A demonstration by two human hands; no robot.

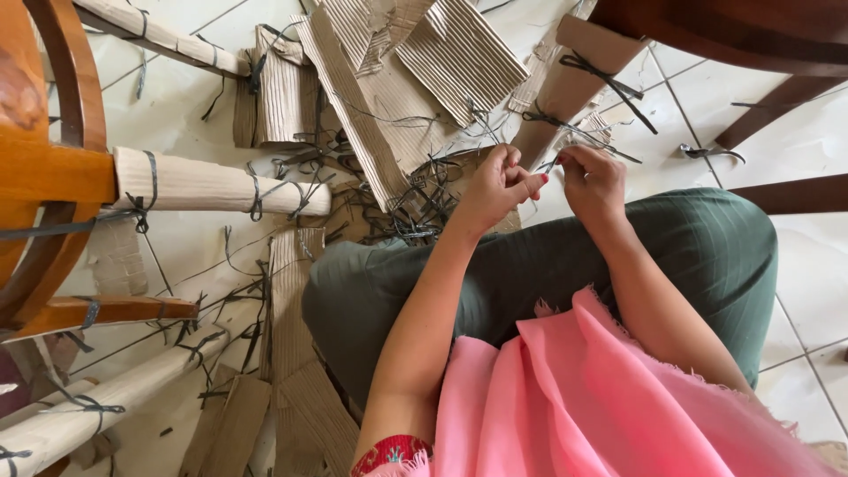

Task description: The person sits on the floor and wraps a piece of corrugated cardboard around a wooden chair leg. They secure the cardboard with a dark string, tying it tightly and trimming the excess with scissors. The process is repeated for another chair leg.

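My left hand [496, 187] and my right hand [594, 181] meet above my knees, fingertips pinched on a thin dark plastic strap [549, 164] stretched between them. Just beyond my hands lies a strip of corrugated cardboard [565, 84] bound with knotted dark straps. A tangle of cut dark straps [415, 212] lies on the floor next to my left hand. I sit on the floor in green trousers [548, 265] with a pink cloth [583, 397] over my lap.
A wooden chair [53, 168] lies at the left, its legs wrapped in cardboard tied with straps [212, 185]. Loose cardboard sheets [424, 53] cover the white tiled floor [795, 141]. Dark wooden furniture legs [768, 97] stand at the upper right.
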